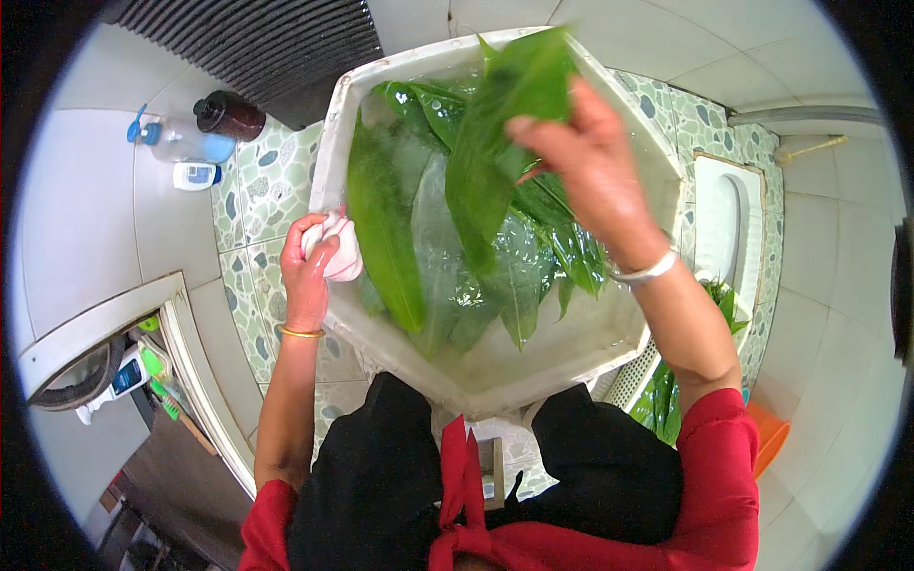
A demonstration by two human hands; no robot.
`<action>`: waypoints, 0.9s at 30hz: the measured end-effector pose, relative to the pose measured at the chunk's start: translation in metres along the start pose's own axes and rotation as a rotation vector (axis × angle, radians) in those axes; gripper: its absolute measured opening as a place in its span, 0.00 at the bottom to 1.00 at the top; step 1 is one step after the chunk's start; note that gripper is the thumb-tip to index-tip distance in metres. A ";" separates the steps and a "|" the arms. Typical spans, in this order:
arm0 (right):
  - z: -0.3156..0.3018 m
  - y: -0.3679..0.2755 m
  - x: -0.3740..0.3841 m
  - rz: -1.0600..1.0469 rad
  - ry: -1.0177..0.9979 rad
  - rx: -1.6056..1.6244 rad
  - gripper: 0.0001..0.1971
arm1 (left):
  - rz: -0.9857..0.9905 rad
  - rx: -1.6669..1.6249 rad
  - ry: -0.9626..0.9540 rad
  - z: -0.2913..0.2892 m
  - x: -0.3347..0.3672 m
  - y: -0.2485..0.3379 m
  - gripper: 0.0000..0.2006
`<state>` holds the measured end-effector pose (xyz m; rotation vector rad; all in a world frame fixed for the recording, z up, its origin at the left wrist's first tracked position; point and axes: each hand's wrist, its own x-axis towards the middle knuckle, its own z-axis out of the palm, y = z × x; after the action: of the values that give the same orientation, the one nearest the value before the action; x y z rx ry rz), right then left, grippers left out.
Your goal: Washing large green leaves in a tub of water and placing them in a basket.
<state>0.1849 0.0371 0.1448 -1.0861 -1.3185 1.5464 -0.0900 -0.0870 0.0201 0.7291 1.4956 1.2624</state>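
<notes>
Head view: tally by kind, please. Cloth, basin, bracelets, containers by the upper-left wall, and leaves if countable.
Cloth, in left hand: 1
Basin: 1
Gold bracelet: 1
Pale bracelet: 1
Containers: 3
Total: 7
Leaves overlap too much to count, so left out.

No wording or number could be read with certainty. A blue-marked label (pixel 195 175) is noted on a small white bottle (pixel 182 176) at the left wall, and a dark blue label (pixel 129 375) on a white bottle (pixel 100 403) at lower left; the print on both is too small.
</notes>
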 end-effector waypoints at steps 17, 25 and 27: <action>-0.124 0.175 -0.151 0.493 0.477 1.022 0.20 | -0.125 -0.090 -0.163 0.062 0.014 0.013 0.12; -0.074 0.194 -0.131 0.468 0.395 1.068 0.23 | 0.045 0.285 -0.797 0.197 0.004 0.040 0.21; -0.063 0.179 -0.123 0.472 0.347 1.215 0.27 | 0.155 0.317 -0.962 0.225 -0.009 0.012 0.23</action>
<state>0.2731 -0.0833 -0.0255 -0.7717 0.2314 1.9085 0.1219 -0.0149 0.0454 1.4282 0.8338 0.5935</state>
